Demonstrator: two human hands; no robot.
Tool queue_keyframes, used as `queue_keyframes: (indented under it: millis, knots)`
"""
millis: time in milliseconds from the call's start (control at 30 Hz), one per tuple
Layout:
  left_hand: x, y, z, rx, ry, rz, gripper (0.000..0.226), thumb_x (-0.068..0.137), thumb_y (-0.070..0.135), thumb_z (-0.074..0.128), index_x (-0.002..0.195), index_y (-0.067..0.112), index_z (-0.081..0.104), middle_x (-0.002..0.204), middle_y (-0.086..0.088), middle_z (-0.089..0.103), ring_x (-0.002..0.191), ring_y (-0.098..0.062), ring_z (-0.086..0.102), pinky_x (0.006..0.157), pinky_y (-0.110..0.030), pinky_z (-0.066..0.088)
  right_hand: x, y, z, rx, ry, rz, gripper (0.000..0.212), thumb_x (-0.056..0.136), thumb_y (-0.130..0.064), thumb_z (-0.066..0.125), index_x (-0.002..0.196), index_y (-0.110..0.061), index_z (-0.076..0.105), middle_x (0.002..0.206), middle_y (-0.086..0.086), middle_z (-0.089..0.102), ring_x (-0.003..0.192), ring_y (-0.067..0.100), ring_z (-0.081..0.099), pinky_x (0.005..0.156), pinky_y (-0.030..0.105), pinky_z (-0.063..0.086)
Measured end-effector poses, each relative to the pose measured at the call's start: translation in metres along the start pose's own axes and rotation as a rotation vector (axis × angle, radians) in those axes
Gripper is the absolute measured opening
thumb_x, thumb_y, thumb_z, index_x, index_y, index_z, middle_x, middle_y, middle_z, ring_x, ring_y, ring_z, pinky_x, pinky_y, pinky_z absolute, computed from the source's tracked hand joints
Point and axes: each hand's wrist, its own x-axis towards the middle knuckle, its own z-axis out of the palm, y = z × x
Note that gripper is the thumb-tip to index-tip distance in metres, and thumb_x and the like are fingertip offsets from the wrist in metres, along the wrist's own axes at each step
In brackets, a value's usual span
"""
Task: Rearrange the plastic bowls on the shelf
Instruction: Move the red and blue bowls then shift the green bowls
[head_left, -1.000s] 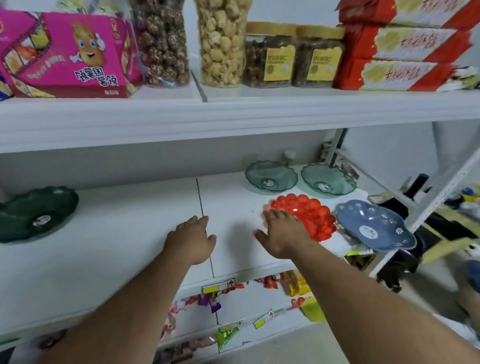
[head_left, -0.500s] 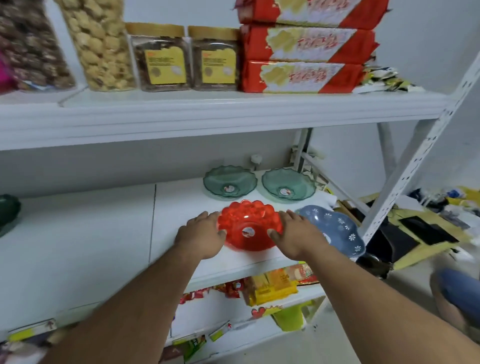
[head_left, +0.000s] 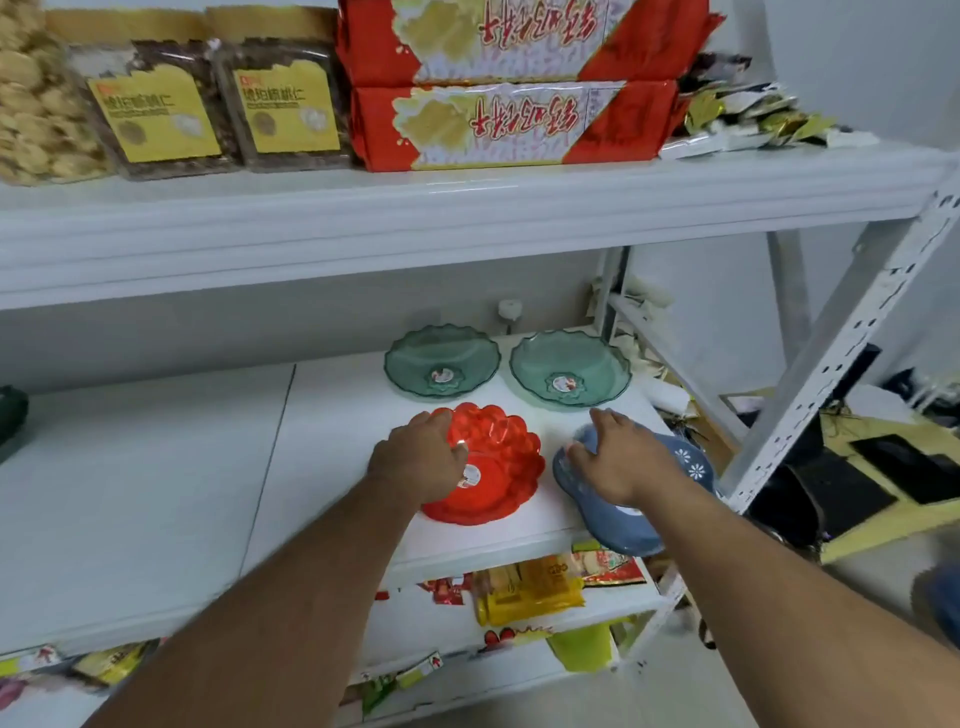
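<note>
Red bowl (head_left: 488, 462) now just under the left hand (head_left: 421, 462); right hand (head_left: 618, 462) switched over, grasping the blue bowl (head_left: 675, 467) overhanging the shelf (head_left: 156, 493) edge.

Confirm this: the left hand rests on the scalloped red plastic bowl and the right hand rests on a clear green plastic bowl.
Not quite. In the head view the right hand rests on the blue flower-patterned plastic bowl; the left hand is on the scalloped red plastic bowl.

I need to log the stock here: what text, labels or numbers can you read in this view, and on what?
Red packets on the top shelf: large red script, stylised, not readable.
Yellow labels on the two jars: a line of characters, too blurred to read.
Round stickers in the red bowl and two green bowls: too small.
No numbers readable.
</note>
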Motion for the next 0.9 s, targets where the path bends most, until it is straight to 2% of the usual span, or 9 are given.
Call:
queue_keyframes:
  millis: [200, 367, 500, 667, 800, 900]
  knots:
    - [0.059, -0.006, 0.009, -0.111, 0.013, -0.056, 0.065, 0.095, 0.049, 0.045, 0.153, 0.025, 0.031, 0.159, -0.005, 0.035, 0.139, -0.034, 0.04, 0.111, -0.047, 0.036, 0.047, 0.005, 0.0, 0.077, 0.039, 0.081, 0.075, 0.097, -0.054, 0.043, 0.154, -0.009, 0.028, 0.158, 0.017, 0.036, 0.14, 0.038, 0.04, 0.113, 0.044, 0.036]
    - [0.105, -0.022, 0.016, -0.232, 0.054, -0.124, 0.062, 0.093, 0.044, 0.049, 0.149, 0.021, 0.038, 0.151, -0.013, 0.044, 0.133, -0.038, 0.047, 0.108, -0.049, 0.04, 0.078, 0.011, 0.001, 0.258, 0.081, 0.183, 0.065, 0.098, -0.047, 0.048, 0.144, -0.002, 0.04, 0.144, 0.023, 0.052, 0.13, 0.039, 0.05, 0.102, 0.039, 0.041]
    - [0.136, -0.03, 0.019, -0.335, 0.115, -0.194, 0.054, 0.093, 0.035, 0.053, 0.139, 0.01, 0.046, 0.137, -0.023, 0.052, 0.122, -0.043, 0.054, 0.101, -0.046, 0.046, 0.106, 0.019, 0.006, 0.383, 0.102, 0.283, 0.057, 0.098, -0.039, 0.052, 0.139, 0.002, 0.045, 0.137, 0.023, 0.058, 0.125, 0.038, 0.054, 0.089, 0.031, 0.04]
    - [0.171, -0.043, 0.026, -0.494, 0.188, -0.338, 0.052, 0.087, 0.029, 0.055, 0.129, -0.001, 0.051, 0.124, -0.024, 0.06, 0.107, -0.042, 0.059, 0.09, -0.042, 0.051, 0.15, 0.033, 0.019, 0.51, 0.155, 0.397, 0.05, 0.092, -0.033, 0.061, 0.13, 0.0, 0.054, 0.13, 0.022, 0.063, 0.119, 0.039, 0.058, 0.092, 0.033, 0.046]
    - [0.197, -0.051, 0.038, -0.646, 0.209, -0.502, 0.061, 0.091, 0.021, 0.058, 0.141, -0.005, 0.037, 0.137, -0.026, 0.051, 0.118, -0.042, 0.054, 0.081, -0.035, 0.043, 0.184, 0.048, 0.023, 0.514, 0.177, 0.493, 0.047, 0.089, -0.022, 0.059, 0.127, 0.004, 0.05, 0.129, 0.024, 0.059, 0.114, 0.04, 0.06, 0.077, 0.033, 0.044]
    - [0.217, -0.06, 0.05, -0.675, 0.208, -0.591, 0.058, 0.091, 0.019, 0.058, 0.136, -0.012, 0.04, 0.129, -0.029, 0.055, 0.101, -0.038, 0.058, 0.069, -0.033, 0.042, 0.207, 0.064, 0.028, 0.579, 0.172, 0.563, 0.038, 0.084, -0.015, 0.059, 0.116, 0.005, 0.054, 0.116, 0.022, 0.064, 0.096, 0.037, 0.061, 0.069, 0.032, 0.041]
